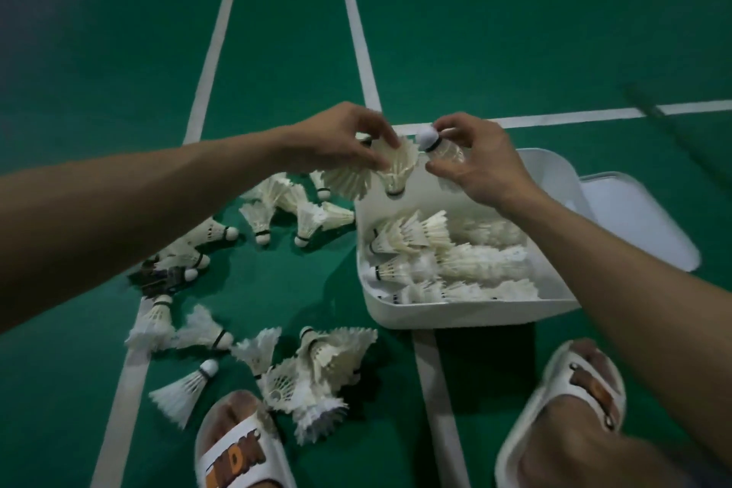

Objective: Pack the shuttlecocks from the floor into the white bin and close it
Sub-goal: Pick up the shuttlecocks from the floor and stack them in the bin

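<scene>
1. My left hand (344, 143) is raised over the far left corner of the white bin (455, 313). Its fingers are curled, pinching the feather skirt of a shuttlecock (396, 170) whose cork points down.
2. A further fan of feathers (348, 180) shows just below that hand. I cannot tell whether it is held or lying on the floor.
3. My right hand (471, 166) pinches a second shuttlecock (445, 152) between thumb and fingertips, white cork uppermost. It sits just beside the first one.
4. The white bin stands open on the green floor (475, 32), right of centre. Packed shuttlecocks (455, 265) lie on their sides in rows in its near half, with the visible corks toward the left wall.
5. The lid (641, 218) lies flat on the floor, just beside the bin's right side.
6. Loose shuttlecocks lie on the floor left of the bin: one cluster (277, 214) near its far left corner and one cluster (317, 368) near my left foot. Others are scattered between them under my left forearm, one of them dark (162, 277).
7. White court lines (356, 32) cross the floor.
8. My feet in white slippers (574, 396) are at the bottom edge, the right one in front of the bin.
</scene>
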